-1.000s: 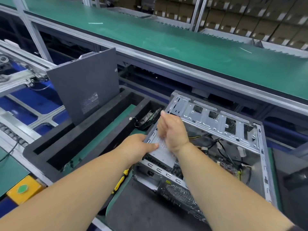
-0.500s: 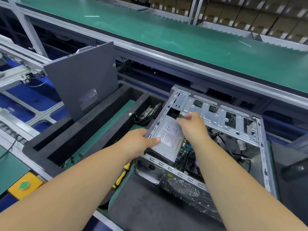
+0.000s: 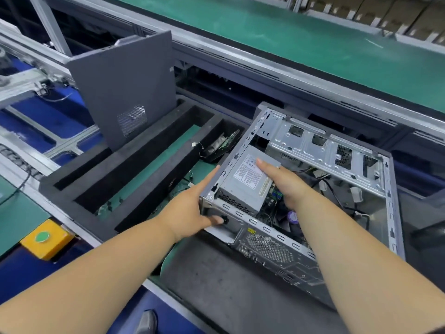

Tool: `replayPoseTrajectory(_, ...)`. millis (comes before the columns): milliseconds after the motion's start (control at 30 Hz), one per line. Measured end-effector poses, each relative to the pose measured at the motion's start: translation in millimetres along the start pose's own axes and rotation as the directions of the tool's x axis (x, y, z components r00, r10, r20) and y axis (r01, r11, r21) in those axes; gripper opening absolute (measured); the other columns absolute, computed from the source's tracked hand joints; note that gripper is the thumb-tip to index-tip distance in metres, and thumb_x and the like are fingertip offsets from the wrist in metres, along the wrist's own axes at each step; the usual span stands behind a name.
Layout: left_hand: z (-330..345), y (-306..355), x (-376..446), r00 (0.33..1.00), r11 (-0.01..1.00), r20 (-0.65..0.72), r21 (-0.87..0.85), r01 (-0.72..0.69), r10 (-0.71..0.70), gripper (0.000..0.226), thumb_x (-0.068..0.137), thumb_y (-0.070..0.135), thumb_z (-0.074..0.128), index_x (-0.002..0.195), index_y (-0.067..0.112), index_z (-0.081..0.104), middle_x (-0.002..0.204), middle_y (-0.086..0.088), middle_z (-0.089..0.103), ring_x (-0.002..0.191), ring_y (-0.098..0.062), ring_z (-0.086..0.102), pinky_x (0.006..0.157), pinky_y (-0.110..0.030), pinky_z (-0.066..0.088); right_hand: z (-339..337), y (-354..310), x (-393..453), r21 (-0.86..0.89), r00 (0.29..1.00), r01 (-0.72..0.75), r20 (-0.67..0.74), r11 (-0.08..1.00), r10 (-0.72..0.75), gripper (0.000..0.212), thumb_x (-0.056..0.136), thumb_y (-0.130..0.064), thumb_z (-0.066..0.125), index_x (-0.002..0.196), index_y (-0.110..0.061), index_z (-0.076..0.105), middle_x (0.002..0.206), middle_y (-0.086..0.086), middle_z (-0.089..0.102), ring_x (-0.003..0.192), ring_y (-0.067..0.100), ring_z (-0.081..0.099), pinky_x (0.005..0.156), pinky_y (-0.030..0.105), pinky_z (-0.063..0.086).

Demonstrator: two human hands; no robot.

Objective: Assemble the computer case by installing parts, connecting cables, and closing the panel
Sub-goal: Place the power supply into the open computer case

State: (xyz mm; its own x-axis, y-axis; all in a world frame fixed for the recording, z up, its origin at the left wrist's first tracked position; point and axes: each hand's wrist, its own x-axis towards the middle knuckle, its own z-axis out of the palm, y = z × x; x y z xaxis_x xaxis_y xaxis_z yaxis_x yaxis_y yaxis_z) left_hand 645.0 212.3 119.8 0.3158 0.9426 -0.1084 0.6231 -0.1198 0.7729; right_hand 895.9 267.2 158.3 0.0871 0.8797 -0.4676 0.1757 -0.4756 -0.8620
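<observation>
Green conveyor matting (image 3: 313, 39) is running behind as my right hand (image 3: 286, 186) is pressing flat, straight fingers on the boxy grey power supply (image 3: 243, 189) inside the open sheet-metal case (image 3: 337, 150), my left hand (image 3: 192, 213) bracing its corner, fingers extended; loose cables could get pinched underneath.

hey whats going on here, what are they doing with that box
A person is fitting a power supply into the corner of an open computer case lying on its side. The right hand lies flat on the labelled top of the power supply. The left hand braces the outside corner of the case, thumb on its rear face. Loose cables lie inside the case. The grey side panel stands in a foam tray to the left, not yet fitted.
</observation>
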Motion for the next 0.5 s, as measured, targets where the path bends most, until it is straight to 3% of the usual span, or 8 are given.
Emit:
replayPoseTrajectory(67,12.1,-3.3,2.1,0.995,0.998,-0.101,-0.064,-0.014,0.007,0.104,0.071,0.038,0.085,0.135,0.075,0.012,0.102,0.011,0.072,0.087,-0.014,0.070,0.080,-0.038,0.058,1.0,1.4,-0.8,-0.001,0.999,0.030,-0.021,1.000,-0.030,0.029,0.086,-0.057,0.068,0.084,-0.040,0.043,0.049,-0.039,0.051,0.057,-0.016,0.047,0.079,0.027,0.031)
replayPoseTrajectory(133,20.3,-4.6,2.2,0.976,0.996,-0.216,-0.084,-0.021,0.002,0.090,0.071,0.032,0.082,0.129,0.074,0.027,0.092,0.039,0.062,0.085,0.014,0.061,0.074,-0.019,0.050,0.8,3.7,2.1,-0.007,0.997,0.071,-0.006,0.997,-0.071,0.028,0.087,-0.055,0.067,0.089,-0.035,0.047,0.057,-0.035,0.060,0.059,-0.016,0.057,0.071,0.024,0.031)
replayPoseTrajectory(200,27.6,-6.9,3.6,0.953,0.996,-0.302,-0.094,-0.006,-0.023,0.078,0.069,0.030,0.080,0.130,0.057,0.041,0.080,0.049,0.053,0.079,0.027,0.052,0.070,-0.014,0.042,-0.2,5.1,4.9,-0.012,0.994,0.106,0.008,0.994,-0.105,0.027,0.088,-0.054,0.067,0.095,-0.032,0.052,0.064,-0.034,0.065,0.068,-0.019,0.060,0.072,0.025,0.034)
replayPoseTrajectory(267,33.3,-4.8,2.2,0.934,0.993,-0.354,-0.121,0.002,-0.045,0.076,0.067,0.027,0.079,0.127,0.055,0.042,0.078,0.052,0.052,0.076,0.027,0.051,0.066,-0.012,0.040,-2.0,5.1,8.3,0.000,0.992,0.124,-0.006,0.992,-0.124,0.027,0.088,-0.054,0.067,0.094,-0.035,0.050,0.067,-0.034,0.065,0.071,-0.017,0.060,0.073,0.026,0.036)
replayPoseTrajectory(333,36.2,-0.4,2.4,0.912,0.993,-0.409,-0.114,-0.004,-0.043,0.079,0.068,0.021,0.079,0.120,0.065,0.040,0.081,0.052,0.053,0.076,0.025,0.053,0.063,-0.008,0.041,-2.2,2.5,9.3,0.034,0.991,0.130,-0.006,0.991,-0.130,0.030,0.087,-0.056,0.068,0.095,-0.037,0.046,0.081,-0.031,0.061,0.079,-0.008,0.059,0.082,0.031,0.035)
replayPoseTrajectory(400,42.1,-4.3,5.9,0.917,0.969,-0.392,-0.247,-0.026,-0.076,0.082,0.072,0.010,0.078,0.113,0.074,0.046,0.086,0.043,0.062,0.078,0.021,0.057,0.066,-0.002,0.044,-3.6,2.1,11.5,0.020,0.990,0.138,0.013,0.990,-0.138,0.032,0.086,-0.058,0.067,0.100,-0.037,0.048,0.093,-0.025,0.057,0.089,-0.002,0.055,0.091,0.033,0.029)
replayPoseTrajectory(467,43.2,-5.5,7.6,0.940,0.887,-0.320,-0.460,-0.044,-0.119,0.077,0.078,0.000,0.073,0.113,0.066,0.058,0.093,0.028,0.070,0.081,0.010,0.062,0.074,-0.006,0.049,-4.5,1.5,13.3,-0.009,0.987,0.155,0.037,0.988,-0.155,0.030,0.089,-0.056,0.065,0.106,-0.033,0.056,0.091,-0.024,0.068,0.089,-0.007,0.061,0.090,0.027,0.033)
replayPoseTrajectory(500,41.2,-6.5,7.6,0.942,0.876,-0.315,-0.480,-0.052,-0.117,0.072,0.078,0.003,0.073,0.120,0.059,0.058,0.098,0.026,0.070,0.086,0.007,0.061,0.077,-0.009,0.051,-4.9,1.3,13.3,-0.016,0.985,0.168,0.047,0.986,-0.167,0.031,0.091,-0.054,0.064,0.109,-0.030,0.059,0.090,-0.022,0.073,0.087,-0.008,0.065,0.086,0.024,0.036)
